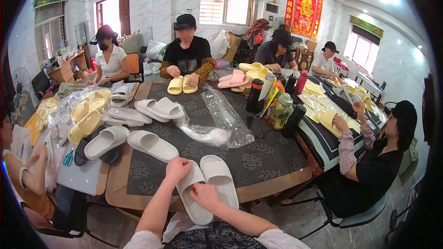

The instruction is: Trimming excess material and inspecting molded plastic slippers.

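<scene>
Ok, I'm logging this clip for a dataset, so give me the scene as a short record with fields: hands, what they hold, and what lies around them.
left hand: grips the upper end of a pale grey foam slide sandal turned sole-up
right hand: rests on that sandal's ribbed sole
beside it: matching pale grey foam slide sandal lying upright, touching the held one
surface: dark patterned table mat on a wooden table
nearby: crumpled clear plastic bags; loose grey sandals; bagged yellow sandals
</scene>
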Action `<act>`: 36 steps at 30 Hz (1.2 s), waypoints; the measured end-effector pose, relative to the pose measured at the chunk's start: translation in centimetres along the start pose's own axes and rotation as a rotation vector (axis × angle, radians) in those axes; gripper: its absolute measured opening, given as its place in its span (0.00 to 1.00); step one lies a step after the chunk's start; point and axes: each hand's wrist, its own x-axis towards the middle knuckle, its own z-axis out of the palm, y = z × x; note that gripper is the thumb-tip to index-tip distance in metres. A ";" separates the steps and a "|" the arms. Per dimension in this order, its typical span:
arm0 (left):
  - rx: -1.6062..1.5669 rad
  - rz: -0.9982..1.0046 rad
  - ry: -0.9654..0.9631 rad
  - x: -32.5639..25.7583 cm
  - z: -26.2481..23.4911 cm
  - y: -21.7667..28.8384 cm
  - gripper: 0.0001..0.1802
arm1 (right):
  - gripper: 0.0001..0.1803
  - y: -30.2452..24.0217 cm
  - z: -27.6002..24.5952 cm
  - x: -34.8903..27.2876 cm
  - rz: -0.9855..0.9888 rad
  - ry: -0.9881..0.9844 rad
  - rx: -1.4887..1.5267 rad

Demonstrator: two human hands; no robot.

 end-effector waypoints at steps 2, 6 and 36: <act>-0.094 0.043 0.092 0.9 1.3 0.8 0.15 | 0.14 0.1 -0.2 0.0 0.010 -0.013 -0.007; -0.546 0.104 0.066 2.5 3.0 3.2 0.13 | 0.14 0.2 -0.8 -0.2 0.062 -0.083 0.128; -0.487 0.157 -0.066 2.7 7.3 1.4 0.15 | 0.10 5.8 -11.7 -4.4 0.431 -0.107 1.177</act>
